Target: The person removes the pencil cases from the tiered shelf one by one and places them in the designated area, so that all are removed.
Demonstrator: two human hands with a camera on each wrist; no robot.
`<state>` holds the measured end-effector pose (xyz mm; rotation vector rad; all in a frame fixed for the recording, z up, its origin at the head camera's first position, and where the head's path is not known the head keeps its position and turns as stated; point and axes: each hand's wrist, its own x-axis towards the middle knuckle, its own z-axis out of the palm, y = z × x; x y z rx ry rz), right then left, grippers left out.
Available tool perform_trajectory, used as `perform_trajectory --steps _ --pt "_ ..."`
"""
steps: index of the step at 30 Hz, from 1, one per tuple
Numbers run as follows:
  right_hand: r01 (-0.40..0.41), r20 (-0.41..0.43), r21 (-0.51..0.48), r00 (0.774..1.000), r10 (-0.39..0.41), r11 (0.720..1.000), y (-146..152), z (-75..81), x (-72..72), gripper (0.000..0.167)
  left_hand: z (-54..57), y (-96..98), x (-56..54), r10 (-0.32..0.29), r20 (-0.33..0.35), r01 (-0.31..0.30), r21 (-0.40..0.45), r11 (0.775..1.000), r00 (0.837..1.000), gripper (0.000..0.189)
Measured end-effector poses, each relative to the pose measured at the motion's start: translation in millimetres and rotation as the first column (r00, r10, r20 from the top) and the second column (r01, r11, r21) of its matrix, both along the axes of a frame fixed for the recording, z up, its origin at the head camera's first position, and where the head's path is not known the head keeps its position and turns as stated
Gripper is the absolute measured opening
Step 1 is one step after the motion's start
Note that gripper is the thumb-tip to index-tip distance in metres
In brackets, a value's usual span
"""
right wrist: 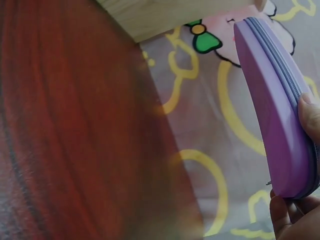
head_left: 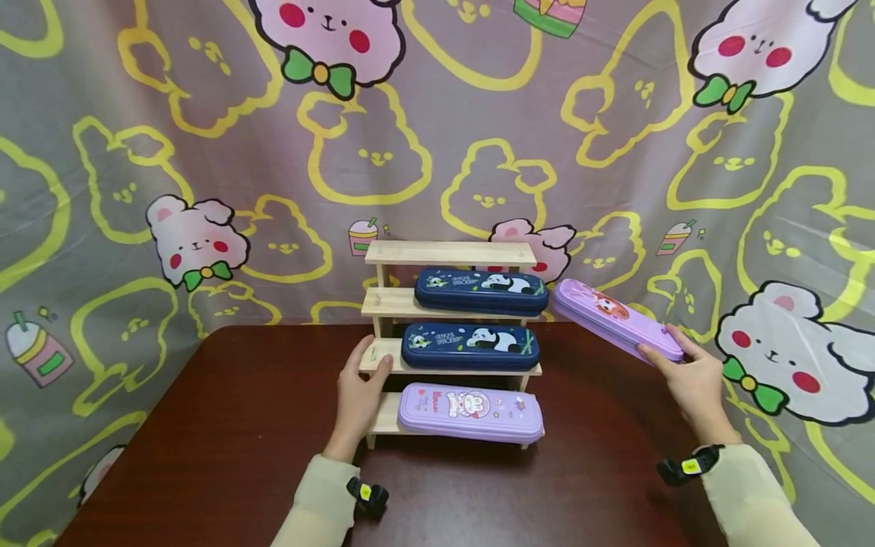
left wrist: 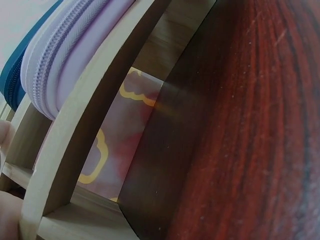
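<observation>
My right hand (head_left: 699, 380) grips the near end of a purple zippered pencil case (head_left: 615, 315) with a brown-and-white animal picture. The case is held in the air, tilted, its far end just right of the stepped wooden rack (head_left: 383, 301). From the right wrist view, the thumb (right wrist: 311, 117) presses on its zipper side. My left hand (head_left: 358, 391) holds the left end of the rack's second step from the bottom. On the rack lie a lilac pencil case (head_left: 437, 410) at the bottom and two navy panda cases, a lower one (head_left: 451, 348) and an upper one (head_left: 458, 292).
The rack's top step (head_left: 444, 253) bears nothing. Under the rack is a dark red-brown wooden table (head_left: 225, 425). A patterned cloth (head_left: 437, 114) with cartoon animals hangs behind and at both sides, close to the table's back edge.
</observation>
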<state>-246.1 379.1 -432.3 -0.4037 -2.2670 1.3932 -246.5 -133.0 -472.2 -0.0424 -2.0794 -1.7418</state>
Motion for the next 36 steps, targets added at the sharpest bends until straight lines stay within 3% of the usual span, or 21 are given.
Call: perform_trajectory --steps 14,36 --pt "0.004 0.05 0.018 0.999 -0.005 1.0 10 -40.4 -13.7 0.079 1.3 -1.1 0.3 -0.007 0.004 0.007 -0.004 1.0 1.0 0.055" --pt "-0.042 0.122 0.07 0.992 0.033 0.997 14 -64.7 -14.7 0.082 -1.0 -1.8 -1.4 -0.005 0.014 0.005 -0.011 1.0 1.0 0.054"
